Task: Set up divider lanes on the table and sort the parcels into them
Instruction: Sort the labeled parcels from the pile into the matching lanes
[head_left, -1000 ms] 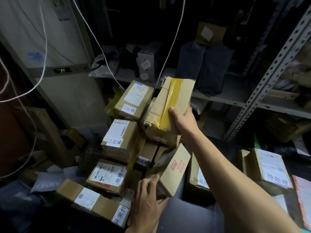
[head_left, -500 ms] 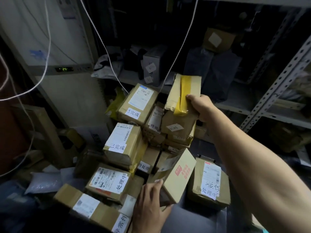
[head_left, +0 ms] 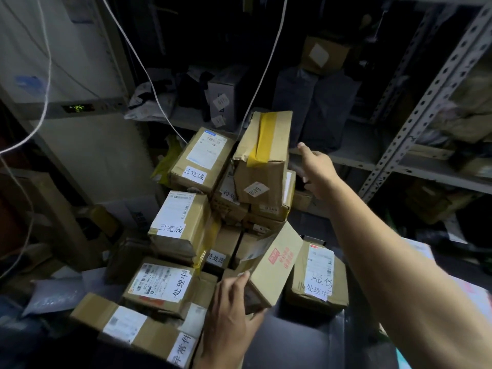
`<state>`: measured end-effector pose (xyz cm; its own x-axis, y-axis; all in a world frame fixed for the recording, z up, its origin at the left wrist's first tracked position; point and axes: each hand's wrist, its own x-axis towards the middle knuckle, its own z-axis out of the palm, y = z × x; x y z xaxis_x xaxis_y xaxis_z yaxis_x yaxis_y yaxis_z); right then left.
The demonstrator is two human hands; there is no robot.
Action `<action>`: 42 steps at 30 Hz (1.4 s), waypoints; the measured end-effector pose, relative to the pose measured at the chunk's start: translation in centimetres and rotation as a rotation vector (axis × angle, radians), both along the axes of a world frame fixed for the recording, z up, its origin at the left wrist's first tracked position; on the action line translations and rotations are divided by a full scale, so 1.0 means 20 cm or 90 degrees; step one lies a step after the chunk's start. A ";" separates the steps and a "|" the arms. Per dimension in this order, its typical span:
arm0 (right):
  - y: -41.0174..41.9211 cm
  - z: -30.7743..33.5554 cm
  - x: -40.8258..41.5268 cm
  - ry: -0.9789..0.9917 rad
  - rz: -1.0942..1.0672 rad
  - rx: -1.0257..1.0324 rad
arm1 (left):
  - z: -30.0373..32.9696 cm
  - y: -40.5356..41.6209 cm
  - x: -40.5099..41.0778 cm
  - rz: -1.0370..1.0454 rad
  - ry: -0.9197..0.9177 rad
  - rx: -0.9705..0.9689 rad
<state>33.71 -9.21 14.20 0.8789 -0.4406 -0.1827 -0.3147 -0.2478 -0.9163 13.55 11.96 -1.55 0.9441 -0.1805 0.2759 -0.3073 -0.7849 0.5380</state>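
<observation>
1. We see a metal shelving rack across the far and right side, dim, with dark bags and a small carton on its shelf.
2. Far left stands a pale cabinet with a green digital readout; white cables hang down in front of it.
3. A heap of cardboard parcels fills the middle, leaning on one another, most with white labels bearing handwritten characters.
4. On top of the heap sits a yellow-taped box, tilted, its far end raised — it rests on the parcels beneath it.
5. Near right of the heap, a labelled parcel lies flat on the dark worktop, just beside the red-stamped box.
6. The red-stamped box leans at an angle against the heap at its near edge.
7. Our right hand reaches out just right of the yellow-taped box, fingers loose and apart — we see no contact with the box, and it holds nothing.
8. Our left hand grips the near lower corner of the red-stamped box, fingers on its left face and thumb under the near end.
</observation>
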 end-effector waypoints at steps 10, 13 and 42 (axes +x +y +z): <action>-0.10 -0.28 -0.60 0.063 0.011 -0.129 | 0.07 -0.16 -0.08 0.156 0.185 -0.306; -0.14 -0.35 -0.75 0.100 0.002 -0.119 | 0.09 -0.22 -0.09 0.183 0.286 -0.493; -0.17 -0.37 -1.27 0.132 0.014 0.100 | 0.21 -0.54 -0.30 0.213 0.529 -0.829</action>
<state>8.26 -12.67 6.82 0.8245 -0.3737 -0.4249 -0.4962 -0.1164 -0.8604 7.59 1.22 2.67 0.8517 -0.0032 -0.5241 0.4897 0.3610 0.7936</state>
